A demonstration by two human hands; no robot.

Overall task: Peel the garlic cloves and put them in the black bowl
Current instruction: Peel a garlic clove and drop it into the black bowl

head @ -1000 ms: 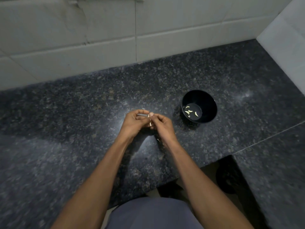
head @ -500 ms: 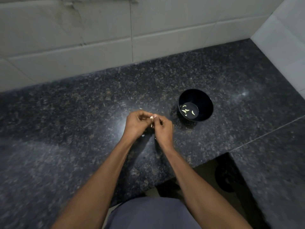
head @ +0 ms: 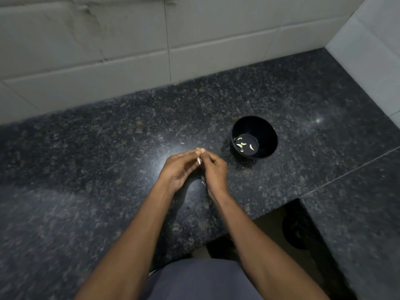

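Head camera view, looking down at a dark speckled granite countertop point(head: 108, 159) backed by pale grey wall tiles point(head: 108, 50). Both bare forearms reach in from six o'clock and meet near the centre of the frame. The left hand point(head: 179, 169) and the right hand point(head: 214, 172) are drawn together, fingertips touching at the top, and between them they pinch a small pale garlic clove point(head: 199, 160), part of which shows as a light sliver hanging below the fingertips. Both hands have fingers curled inward around this tiny item; how much skin is left on the clove is too small to tell.

At two o'clock from the hands, near but apart from them, stands a small round black bowl point(head: 267, 135), upright on the counter. Several peeled whitish garlic cloves point(head: 243, 144) lie on its floor. A tiny pale scrap of papery garlic skin point(head: 203, 182) lies on the counter beneath the wrists.

The step in hand appears to be peeling one more clove. The next move likely calls for stripping off the last skin, then carrying the clove toward two o'clock and dropping it over the bowl's rim.
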